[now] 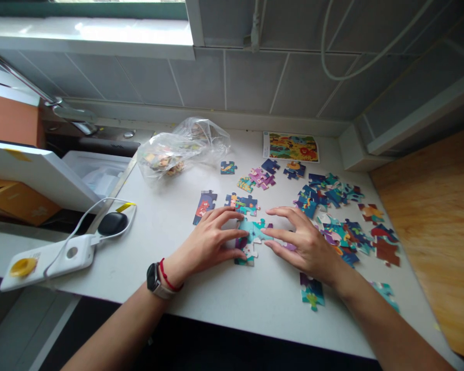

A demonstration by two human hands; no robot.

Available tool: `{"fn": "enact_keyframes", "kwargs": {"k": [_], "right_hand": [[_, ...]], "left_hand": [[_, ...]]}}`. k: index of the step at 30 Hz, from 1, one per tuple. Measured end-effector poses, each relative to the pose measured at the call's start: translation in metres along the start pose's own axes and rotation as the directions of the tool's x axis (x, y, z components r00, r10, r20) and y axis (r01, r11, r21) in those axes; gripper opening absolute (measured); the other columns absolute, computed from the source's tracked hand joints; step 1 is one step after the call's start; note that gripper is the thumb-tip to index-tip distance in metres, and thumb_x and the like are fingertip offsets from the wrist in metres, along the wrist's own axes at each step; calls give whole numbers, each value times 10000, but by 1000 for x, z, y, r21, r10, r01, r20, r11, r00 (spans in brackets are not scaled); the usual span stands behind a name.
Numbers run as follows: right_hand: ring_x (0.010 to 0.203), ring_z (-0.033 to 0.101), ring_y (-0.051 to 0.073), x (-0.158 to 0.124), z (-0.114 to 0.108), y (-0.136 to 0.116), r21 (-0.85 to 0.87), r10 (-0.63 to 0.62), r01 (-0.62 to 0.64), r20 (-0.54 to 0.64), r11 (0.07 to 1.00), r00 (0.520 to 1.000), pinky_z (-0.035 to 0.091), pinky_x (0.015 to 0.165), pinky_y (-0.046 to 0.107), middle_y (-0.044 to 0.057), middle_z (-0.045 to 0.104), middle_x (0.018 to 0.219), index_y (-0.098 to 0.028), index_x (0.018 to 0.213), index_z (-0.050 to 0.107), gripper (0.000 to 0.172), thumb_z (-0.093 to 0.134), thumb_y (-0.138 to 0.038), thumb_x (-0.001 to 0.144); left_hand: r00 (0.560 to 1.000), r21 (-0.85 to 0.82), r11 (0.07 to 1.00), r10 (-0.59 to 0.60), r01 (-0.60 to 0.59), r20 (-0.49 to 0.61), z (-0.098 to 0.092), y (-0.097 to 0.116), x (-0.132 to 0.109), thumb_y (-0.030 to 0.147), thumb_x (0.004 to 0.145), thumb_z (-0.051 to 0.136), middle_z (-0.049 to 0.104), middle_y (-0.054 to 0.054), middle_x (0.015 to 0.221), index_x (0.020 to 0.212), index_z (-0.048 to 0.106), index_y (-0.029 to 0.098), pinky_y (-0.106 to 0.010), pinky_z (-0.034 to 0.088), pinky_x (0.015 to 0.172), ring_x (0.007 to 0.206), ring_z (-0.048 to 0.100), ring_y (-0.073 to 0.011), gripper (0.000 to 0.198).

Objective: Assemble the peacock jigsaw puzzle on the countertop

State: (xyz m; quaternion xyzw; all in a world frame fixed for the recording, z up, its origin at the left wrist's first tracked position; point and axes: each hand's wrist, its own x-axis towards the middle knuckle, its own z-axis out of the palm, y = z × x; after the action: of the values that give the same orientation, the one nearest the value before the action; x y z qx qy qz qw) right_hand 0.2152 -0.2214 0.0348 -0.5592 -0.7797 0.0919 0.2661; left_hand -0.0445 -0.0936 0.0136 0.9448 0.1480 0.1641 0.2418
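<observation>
"Between my two hands: the teal puzzle section [251,232], flat on the table [216,288], long axis running away from my body."

"Nearer hand?"

"Left hand [212,234]. Its fingertips overlap the section's left edge. Right hand [307,242] reaches in from the opposite side, fingertips close to that edge; contact unclear."

"Openings?"

"Left: fingers loosely spread, palm down, nothing gripped. Right: similarly spread, grasping nothing visible; a purple piece [290,246] shows beneath its fingers, whether touched I cannot tell."

"Farther out?"

"Just beyond the section, a joined strip [248,204]; left of that, a dark strip [204,206]. Right of my right hand, scattered pieces [350,232]. Toward the wall, a picture card [292,148]."
</observation>
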Motion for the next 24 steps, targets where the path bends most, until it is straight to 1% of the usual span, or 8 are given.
{"fn": "enact_keyframes", "kwargs": {"k": [4,6,9,11,15,19,22,24], "right_hand": [[1318,600,345,0,3,0,1,11,-11,60,1000,998,535,1083,583,138,658,1400,-273,1094,834,178,680,-294,1006],[1307,612,337,1,2,1,18,4,-5,54,1000,999,536,1084,574,136,668,1390,-266,1101,829,177,682,-293,1006],[1222,661,311,1,-6,4,51,7,-4,-53,999,999,544,1064,555,135,700,1333,-246,1127,809,183,669,-260,1010],[1138,694,291,1,-16,7,71,57,-47,-154,996,986,565,1020,527,120,732,1253,-253,1116,806,180,662,-242,1009],[1019,724,278,0,-34,15,113,225,-199,-329,973,917,586,955,505,85,771,1093,-282,1002,817,161,656,-279,1004],[974,732,272,-1,-36,24,154,327,-290,-389,945,861,596,933,498,67,785,996,-279,935,807,181,652,-343,1002],[946,732,258,-1,-33,31,184,349,-299,-394,937,850,598,904,466,61,780,947,-267,899,796,204,646,-354,1007],[942,727,244,-2,-32,34,194,351,-297,-381,935,855,590,897,444,64,773,961,-254,913,793,197,645,-338,1013]], "left_hand": [[1000,5,1000,9,-9,-4,0,0,0,526,917,775,645,-108,1429,1216,774,278,-562,484,1144,1423,520,-345,388],[1000,7,1000,12,-12,-6,1,1,0,527,924,767,645,-108,1428,1216,771,279,-568,487,1137,1419,523,-348,383],[1000,9,1000,10,-9,-10,1,1,0,510,944,751,645,-106,1428,1209,770,281,-563,490,1134,1417,526,-341,350],[1000,5,1000,9,-9,-15,1,0,0,481,967,736,648,-107,1419,1196,767,269,-552,493,1135,1419,526,-329,313],[999,3,1000,21,-21,-24,1,0,0,426,997,713,660,-107,1388,1181,750,246,-552,506,1130,1415,531,-319,260],[997,68,996,59,-55,-58,5,20,-1,343,1022,684,665,-105,1386,1195,726,246,-537,510,1119,1438,514,-328,203],[985,102,980,166,-170,45,8,44,3,314,1030,660,670,-107,1391,1190,713,228,-524,504,1110,1432,522,-345,190],[959,100,959,253,-266,127,8,57,11,326,1034,647,671,-109,1395,1176,711,212,-523,502,1102,1415,537,-357,192]]}}
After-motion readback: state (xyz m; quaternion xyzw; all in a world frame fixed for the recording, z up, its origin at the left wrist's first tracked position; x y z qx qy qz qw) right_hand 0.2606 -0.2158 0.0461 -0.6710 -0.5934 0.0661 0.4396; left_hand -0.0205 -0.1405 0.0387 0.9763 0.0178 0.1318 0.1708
